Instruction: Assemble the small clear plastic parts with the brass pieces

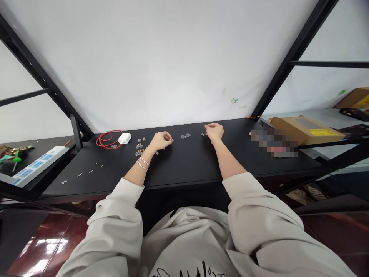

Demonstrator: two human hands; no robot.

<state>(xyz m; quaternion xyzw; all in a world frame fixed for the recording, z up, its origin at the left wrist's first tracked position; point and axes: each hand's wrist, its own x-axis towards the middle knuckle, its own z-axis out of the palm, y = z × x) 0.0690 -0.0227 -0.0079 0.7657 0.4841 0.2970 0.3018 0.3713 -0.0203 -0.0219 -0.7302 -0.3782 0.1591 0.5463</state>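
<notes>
My left hand (161, 141), with bracelets at its wrist, pinches a small clear piece (172, 141) between thumb and fingertips just above the black table (184, 165). Two small clear plastic pieces (186, 135) lie between my hands. To the right, my right hand (215, 132) has its fingers curled together close to the tabletop. Small copper-coloured bits (202, 134) lie by its fingertips, and whatever it grips is too small to make out. Several clear pieces with copper-coloured parts (139, 146) are scattered left of my left hand.
A white power adapter (125, 138) with a coiled red cable (103, 145) sits at the back left. Tiny pale slivers (80, 174) lie at the front left. A power strip (40, 165) is beyond the left frame. Cardboard boxes (305, 130) stand at the right.
</notes>
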